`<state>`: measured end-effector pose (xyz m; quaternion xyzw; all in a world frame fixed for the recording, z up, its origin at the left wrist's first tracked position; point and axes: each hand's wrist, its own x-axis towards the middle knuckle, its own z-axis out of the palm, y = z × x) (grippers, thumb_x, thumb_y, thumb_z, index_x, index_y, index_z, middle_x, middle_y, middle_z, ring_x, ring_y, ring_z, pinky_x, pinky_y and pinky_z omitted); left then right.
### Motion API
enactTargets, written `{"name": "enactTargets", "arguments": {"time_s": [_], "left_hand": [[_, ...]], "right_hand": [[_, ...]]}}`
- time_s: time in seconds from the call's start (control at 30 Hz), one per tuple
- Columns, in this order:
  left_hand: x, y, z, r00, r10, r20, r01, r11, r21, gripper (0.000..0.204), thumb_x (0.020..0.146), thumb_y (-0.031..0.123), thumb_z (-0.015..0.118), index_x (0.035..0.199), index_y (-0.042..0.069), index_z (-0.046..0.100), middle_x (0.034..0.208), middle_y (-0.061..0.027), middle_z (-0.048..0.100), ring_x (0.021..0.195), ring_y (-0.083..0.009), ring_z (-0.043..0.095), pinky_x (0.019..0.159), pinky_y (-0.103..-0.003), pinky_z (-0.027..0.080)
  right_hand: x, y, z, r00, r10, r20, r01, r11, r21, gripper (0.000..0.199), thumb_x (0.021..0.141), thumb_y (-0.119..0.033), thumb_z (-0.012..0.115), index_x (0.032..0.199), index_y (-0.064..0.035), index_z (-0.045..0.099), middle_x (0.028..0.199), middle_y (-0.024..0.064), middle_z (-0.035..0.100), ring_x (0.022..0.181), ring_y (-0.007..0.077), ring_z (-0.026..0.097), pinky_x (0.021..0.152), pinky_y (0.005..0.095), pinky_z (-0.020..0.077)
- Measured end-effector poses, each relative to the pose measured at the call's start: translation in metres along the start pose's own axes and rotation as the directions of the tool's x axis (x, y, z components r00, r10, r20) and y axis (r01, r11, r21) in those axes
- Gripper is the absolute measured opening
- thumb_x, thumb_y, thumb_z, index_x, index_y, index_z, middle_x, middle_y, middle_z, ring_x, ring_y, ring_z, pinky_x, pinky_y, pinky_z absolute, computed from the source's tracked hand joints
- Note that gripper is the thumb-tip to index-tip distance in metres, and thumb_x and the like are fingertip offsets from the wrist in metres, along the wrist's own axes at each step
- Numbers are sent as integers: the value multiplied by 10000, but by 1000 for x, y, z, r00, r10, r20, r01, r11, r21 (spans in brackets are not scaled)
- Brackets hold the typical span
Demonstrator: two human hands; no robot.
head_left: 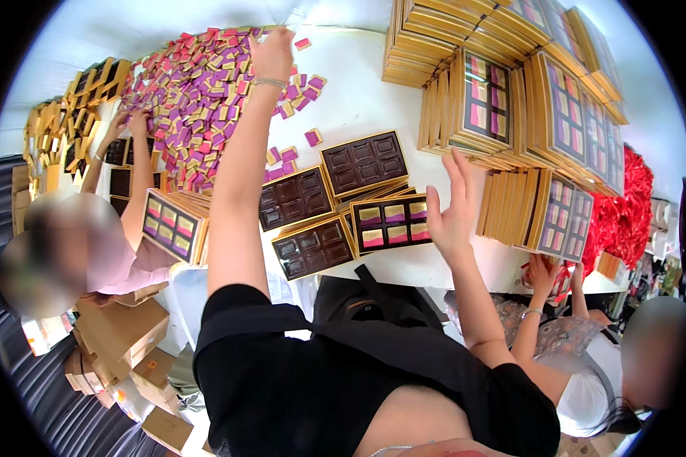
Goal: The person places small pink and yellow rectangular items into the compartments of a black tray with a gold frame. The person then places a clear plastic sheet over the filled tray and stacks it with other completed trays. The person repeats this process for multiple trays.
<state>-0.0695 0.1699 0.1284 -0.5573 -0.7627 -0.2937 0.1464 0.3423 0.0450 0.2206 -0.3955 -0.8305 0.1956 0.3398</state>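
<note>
My left arm stretches out to the far side of the pile of small purple, pink and gold pieces [198,99]. My left hand [272,59] is closed there with its fingers curled; what lies in them is hidden. My right hand [454,206] is open, fingers extended, at the right end of a gold-edged box [389,222] whose compartments hold gold-and-pink pieces. Beside that box lie gold-edged boxes with dark brown compartments: one at the back [364,163], one to the left [295,198] and one nearer me [314,247].
Tall stacks of filled boxes [480,99] stand on the right of the white table [358,84]. Red shiny shreds [625,206] lie beyond them. A co-worker's hands [126,122] reach into the pile at left; another co-worker's hands [549,274] touch boxes at right. Cardboard boxes [122,327] lie at lower left.
</note>
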Motion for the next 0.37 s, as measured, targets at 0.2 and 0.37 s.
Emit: {"name": "enactTargets", "arguments": {"time_s": [0.2, 0.37], "left_hand": [[-74, 127, -133, 881, -334, 334, 365, 34, -930, 355, 985, 235, 546, 1187, -43, 455, 1113, -219, 650, 943, -388, 684, 719, -474, 587], [-190, 210, -190, 778, -262, 571, 497, -299, -815, 245, 1031, 200, 424, 1152, -6, 480, 1171, -237, 617, 1033, -367, 656, 848, -497, 580]], "right_hand": [[40, -23, -3, 995, -95, 25, 94, 995, 33, 1014, 732, -412, 789, 1467, 20, 239, 1496, 256, 273, 1361, 434, 303, 1102, 488, 301], [25, -24, -27, 818, -97, 566, 75, 995, 62, 1109, 725, -446, 776, 1551, -212, 75, 1559, 194, 203, 1362, 378, 330, 1115, 556, 278]]}}
